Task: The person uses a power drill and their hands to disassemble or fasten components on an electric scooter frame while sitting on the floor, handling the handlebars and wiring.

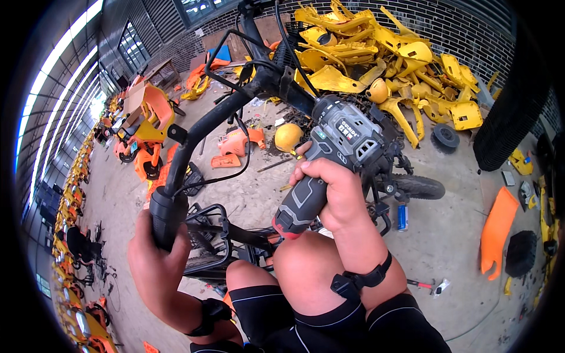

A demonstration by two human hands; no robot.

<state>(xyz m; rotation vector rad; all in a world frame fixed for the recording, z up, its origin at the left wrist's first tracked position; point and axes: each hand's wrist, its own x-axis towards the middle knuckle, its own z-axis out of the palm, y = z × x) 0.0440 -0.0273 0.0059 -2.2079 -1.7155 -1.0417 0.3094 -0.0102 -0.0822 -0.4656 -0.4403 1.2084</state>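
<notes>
My right hand [332, 188] is closed round the handle of a grey and black cordless power tool [344, 135], whose red-trimmed base points down toward my bare knee. The tool's front end is up against the black handlebar stem area of a stripped bike frame [294, 88]; whether it touches is unclear. My left hand [154, 247] is wrapped round the black grip [168, 217] at the lower end of the curved handlebar. Black cables hang from the bar, and a wheel [418, 187] lies beyond the tool at the right.
A heap of yellow plastic panels [406, 44] lies by the brick wall. Orange parts [232, 144], a yellow helmet-like piece [288, 137], a blue can [403, 217] and an orange panel [497, 232] are on the floor. A dark column [509, 100] stands right; scooters [76, 200] line the left.
</notes>
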